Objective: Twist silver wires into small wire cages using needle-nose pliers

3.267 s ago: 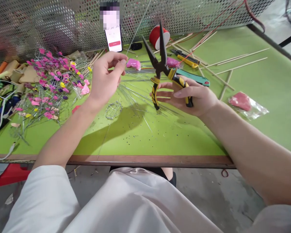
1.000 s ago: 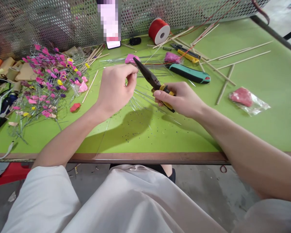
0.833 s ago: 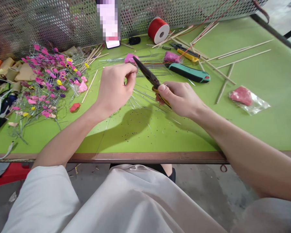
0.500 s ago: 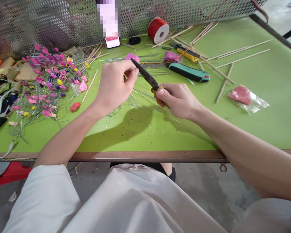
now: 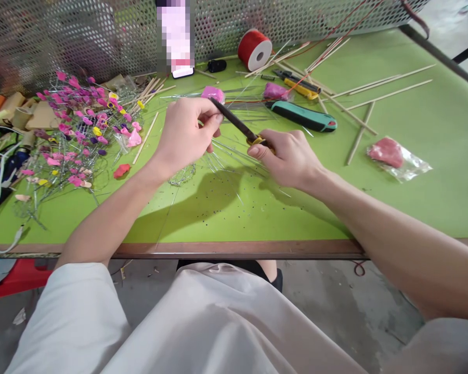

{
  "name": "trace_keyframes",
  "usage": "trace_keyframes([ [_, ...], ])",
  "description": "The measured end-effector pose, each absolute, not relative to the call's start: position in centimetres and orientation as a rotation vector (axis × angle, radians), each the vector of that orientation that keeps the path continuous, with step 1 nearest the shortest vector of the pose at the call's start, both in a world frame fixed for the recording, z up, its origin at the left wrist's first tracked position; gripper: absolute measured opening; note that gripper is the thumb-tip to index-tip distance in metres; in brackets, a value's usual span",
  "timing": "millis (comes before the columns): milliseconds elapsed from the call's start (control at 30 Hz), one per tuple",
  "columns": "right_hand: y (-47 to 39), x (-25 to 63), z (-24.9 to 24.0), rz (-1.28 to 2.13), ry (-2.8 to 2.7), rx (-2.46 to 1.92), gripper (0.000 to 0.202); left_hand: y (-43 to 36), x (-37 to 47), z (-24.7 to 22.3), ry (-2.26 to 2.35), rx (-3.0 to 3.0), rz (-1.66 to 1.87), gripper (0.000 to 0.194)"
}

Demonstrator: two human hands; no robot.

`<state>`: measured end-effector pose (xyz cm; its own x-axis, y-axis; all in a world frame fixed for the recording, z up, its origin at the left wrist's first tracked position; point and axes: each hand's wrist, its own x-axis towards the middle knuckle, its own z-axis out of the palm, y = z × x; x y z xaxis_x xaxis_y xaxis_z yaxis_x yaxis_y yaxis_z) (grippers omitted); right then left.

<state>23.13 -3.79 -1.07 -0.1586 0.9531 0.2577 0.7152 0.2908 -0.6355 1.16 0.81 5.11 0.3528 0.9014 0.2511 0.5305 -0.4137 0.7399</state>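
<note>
My right hand [image 5: 286,156] is wrapped round the yellow handles of long-nose pliers [image 5: 236,120], whose dark jaws point up and left. At the jaw tips, my left hand [image 5: 189,127] is closed in a pinch, thumb against forefinger. A thin silver wire [image 5: 263,70] slants up to the right from near the jaws and seems to be in the left fingers, though its end there is hidden. Below the hands lie loose silver wires [image 5: 228,169] and small dark bits. A coiled wire ring [image 5: 182,175] shows beside the left wrist.
At left lies a heap of wire stems with pink, purple and yellow tips [image 5: 78,124]. Behind are a phone [image 5: 182,71], a red spool [image 5: 254,49], a teal-handled tool [image 5: 302,115] and yellow-handled cutters [image 5: 302,85]. Wooden sticks [image 5: 386,96] and a bagged pink lump [image 5: 388,151] lie right.
The thin wire slanting up to the right now shows beyond the pliers. The pliers' jaws have tilted slightly and look narrower. Both hands stay nearly in place.
</note>
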Motion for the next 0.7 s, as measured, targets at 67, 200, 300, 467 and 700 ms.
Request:
trace_keyframes([
  [67,-3.7,23.2,-1.2,0.424,-1.958,-1.497,0.067,0.8,1.2,5.1,1.211,1.990,0.867,0.031],
  [200,-3.5,23.3,-1.3,0.335,-1.991,-1.536,0.055,0.7,1.3,5.4,1.167,1.804,0.842,0.030],
  [300,-3.5,23.4,-1.3,0.321,-2.022,-1.506,0.052,0.8,1.4,5.6,1.137,1.625,0.827,0.029],
  [467,-3.3,23.9,-1.8,0.150,-2.038,-1.497,0.050,1.1,1.4,5.8,1.090,1.363,0.765,0.025],
  [700,-3.0,24.6,-1.7,-0.110,-2.041,-1.650,0.061,1.0,1.3,6.2,1.018,1.172,0.729,0.025],
])
